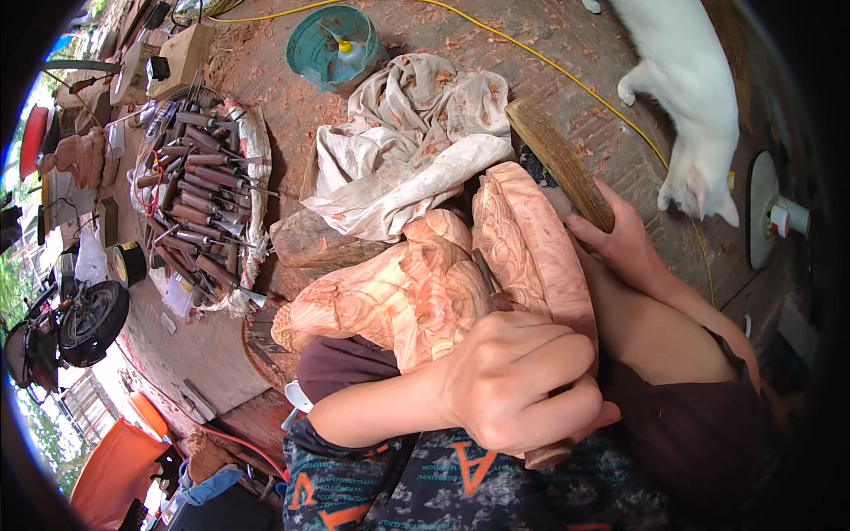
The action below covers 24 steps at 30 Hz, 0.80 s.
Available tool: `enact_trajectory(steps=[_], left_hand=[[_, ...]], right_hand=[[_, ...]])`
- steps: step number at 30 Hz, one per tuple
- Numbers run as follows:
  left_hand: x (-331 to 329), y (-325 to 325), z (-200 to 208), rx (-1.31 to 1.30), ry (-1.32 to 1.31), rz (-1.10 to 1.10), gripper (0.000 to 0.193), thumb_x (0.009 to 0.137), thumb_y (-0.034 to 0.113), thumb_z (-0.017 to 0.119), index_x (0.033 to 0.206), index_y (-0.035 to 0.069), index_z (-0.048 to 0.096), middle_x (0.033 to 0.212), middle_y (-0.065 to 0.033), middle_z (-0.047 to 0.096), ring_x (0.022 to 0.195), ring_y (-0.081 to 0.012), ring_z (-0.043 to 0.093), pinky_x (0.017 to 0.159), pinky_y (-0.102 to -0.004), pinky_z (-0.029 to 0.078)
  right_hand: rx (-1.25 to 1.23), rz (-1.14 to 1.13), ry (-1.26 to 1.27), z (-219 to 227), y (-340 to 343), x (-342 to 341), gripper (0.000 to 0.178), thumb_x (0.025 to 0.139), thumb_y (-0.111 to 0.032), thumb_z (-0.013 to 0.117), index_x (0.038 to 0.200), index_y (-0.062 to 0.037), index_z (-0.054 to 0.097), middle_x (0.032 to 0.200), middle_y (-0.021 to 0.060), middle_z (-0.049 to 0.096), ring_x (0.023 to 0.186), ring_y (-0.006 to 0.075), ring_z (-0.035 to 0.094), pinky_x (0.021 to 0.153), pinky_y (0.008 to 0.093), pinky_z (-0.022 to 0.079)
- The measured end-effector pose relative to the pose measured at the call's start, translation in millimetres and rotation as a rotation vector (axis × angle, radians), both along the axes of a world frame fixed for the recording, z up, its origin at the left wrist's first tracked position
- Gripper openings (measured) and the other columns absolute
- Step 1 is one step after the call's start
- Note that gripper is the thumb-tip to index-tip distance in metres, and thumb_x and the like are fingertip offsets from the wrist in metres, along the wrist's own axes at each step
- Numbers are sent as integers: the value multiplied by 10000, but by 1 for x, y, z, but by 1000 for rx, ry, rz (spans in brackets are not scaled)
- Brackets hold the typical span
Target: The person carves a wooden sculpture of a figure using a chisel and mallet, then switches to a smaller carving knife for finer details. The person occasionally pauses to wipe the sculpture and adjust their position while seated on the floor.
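Observation:
A carved reddish wooden sculpture [416,288] rests across my lap, with curling relief on its surface and a smooth curved edge on its right part. My left hand [522,380] is closed around a chisel [547,457]; the handle's butt shows below the fist, and the metal shank runs up against the carving. My fingers cover most of the handle. Over on the right, my right hand [624,239] grips a wooden mallet [560,162], a long bar slanting up to the left, beside the carving's right edge.
A round basket tray [258,142] holds several wood-handled chisels at left. Beyond the carving lie a crumpled pale cloth [416,142] and a teal bucket [310,62] with a bottle inside. A white cat [695,106] stands at upper right by a yellow cable [567,66]. Wood chips litter the floor.

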State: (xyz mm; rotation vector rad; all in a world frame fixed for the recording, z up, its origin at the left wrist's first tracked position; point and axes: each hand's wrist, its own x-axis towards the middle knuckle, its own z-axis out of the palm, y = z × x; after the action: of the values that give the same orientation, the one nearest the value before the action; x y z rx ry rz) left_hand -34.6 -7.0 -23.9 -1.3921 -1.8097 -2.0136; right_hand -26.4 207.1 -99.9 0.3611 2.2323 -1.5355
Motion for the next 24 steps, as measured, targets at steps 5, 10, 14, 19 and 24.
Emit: enact_trajectory(steps=[5, 10, 14, 19, 24], left_hand=[[21, 4, 9, 12, 24, 59, 269, 683, 162, 726, 591, 44, 502, 578, -15, 389, 451, -140, 420, 376, -267, 300], [7, 3, 20, 55, -56, 76, 254, 730, 111, 736, 613, 23, 529, 585, -29, 436, 449, -140, 459, 375, -245, 320], [2, 11, 13, -33, -39, 58, 259, 728, 102, 727, 603, 40, 508, 590, -22, 435, 451, -138, 450, 369, -251, 305], [18, 13, 24, -66, 271, 55, 193, 714, 81, 684, 618, 67, 517, 621, -20, 461, 473, -123, 447, 384, -259, 279], [15, -25, 60, -413, 287, 417, 77, 752, 93, 636, 747, 35, 585, 702, -66, 528, 588, -166, 527, 512, -254, 386]], right_hand=[[52, 28, -78, 1, 6, 2, 672, 834, -369, 711, 1319, 34, 477, 1205, 169, 604, 1122, 203, 560, 983, 327, 414], [91, 33, -75, -1, 11, 6, 708, 833, -377, 709, 1343, 43, 455, 1241, 190, 590, 1156, 225, 553, 1000, 338, 405], [56, 54, -71, 8, 10, 3, 678, 834, -353, 709, 1337, 33, 467, 1241, 178, 591, 1153, 218, 552, 998, 336, 404], [73, 87, 1, 8, 10, 6, 554, 886, -294, 673, 1299, 26, 487, 1154, 93, 600, 1067, 147, 528, 947, 298, 416], [21, 17, -85, -17, 15, 13, 578, 863, -258, 691, 1342, -19, 472, 888, 36, 626, 690, 101, 577, 630, 243, 479]])
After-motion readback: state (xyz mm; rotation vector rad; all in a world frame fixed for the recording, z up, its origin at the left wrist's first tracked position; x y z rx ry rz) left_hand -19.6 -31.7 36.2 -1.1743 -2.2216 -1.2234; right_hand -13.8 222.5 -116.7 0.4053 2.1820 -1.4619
